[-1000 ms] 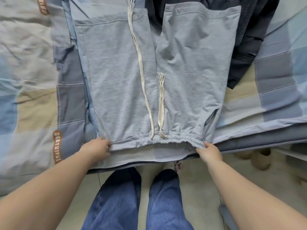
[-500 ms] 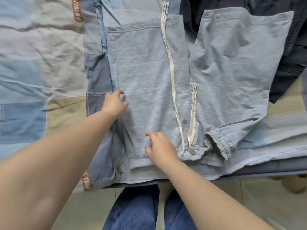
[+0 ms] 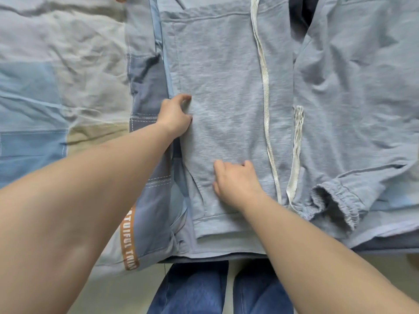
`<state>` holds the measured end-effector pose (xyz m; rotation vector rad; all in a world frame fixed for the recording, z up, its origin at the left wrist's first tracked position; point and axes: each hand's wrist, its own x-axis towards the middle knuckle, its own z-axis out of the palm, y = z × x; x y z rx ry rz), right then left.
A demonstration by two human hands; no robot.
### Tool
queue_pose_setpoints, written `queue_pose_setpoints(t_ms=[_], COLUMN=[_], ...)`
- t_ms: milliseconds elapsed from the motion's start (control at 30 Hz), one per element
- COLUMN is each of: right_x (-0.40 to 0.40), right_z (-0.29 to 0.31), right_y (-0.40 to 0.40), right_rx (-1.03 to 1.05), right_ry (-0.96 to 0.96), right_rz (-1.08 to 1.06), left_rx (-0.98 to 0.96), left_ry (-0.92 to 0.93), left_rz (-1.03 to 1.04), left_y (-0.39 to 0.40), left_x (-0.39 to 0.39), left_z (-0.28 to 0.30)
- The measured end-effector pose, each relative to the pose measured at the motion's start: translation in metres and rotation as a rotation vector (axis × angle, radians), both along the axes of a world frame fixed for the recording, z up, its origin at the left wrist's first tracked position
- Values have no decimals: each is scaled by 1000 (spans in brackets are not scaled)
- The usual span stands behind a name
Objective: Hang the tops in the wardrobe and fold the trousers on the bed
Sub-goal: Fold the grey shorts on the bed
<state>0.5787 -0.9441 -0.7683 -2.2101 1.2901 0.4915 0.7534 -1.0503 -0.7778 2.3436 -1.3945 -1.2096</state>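
Observation:
Light grey drawstring trousers (image 3: 226, 87) lie spread on the bed, waistband toward me and both legs running away. Two white drawstrings (image 3: 265, 91) trail up the middle. My left hand (image 3: 175, 116) pinches the outer left edge of the left leg, halfway up. On the same leg, near the waistband, my right hand (image 3: 235, 184) rests with its fingers curled into the fabric. The right side of the waistband (image 3: 335, 200) is bunched and lifted.
A patchwork bedcover (image 3: 56, 87) in blue, grey and beige lies under the trousers, with an orange lettered strip (image 3: 129, 236) near the bed's edge. A dark garment (image 3: 301, 12) lies at the top, between the legs. My blue jeans (image 3: 195, 288) and the pale floor are below.
Both hands left the waistband corners. The left hand went up the left edge of the trousers and the right hand crossed onto the left leg. The right waistband corner now lies crumpled.

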Motion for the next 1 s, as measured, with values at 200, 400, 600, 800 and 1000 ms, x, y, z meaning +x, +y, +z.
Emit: queue_pose_setpoints(t_ms=[200,400,600,800,1000], right_x=[-92,-160,-137,-24,49], right_z=[24,52,57,40,16], right_y=[-20,-4,-1,-3,5], right_rx=[71,586,453,177,302], right_ry=[446,863,679,-52,10], right_rz=[-57,-63,36,123,80], left_rx=[4,24,44,31,3], left_ry=[-29,-64,-63,-34,-63], left_rz=[40,91,87,89,10], left_y=[0,-1,-2,-2,-6], left_x=[-3,-14,-18,-19,-13], left_z=[0,-1,1,1,4])
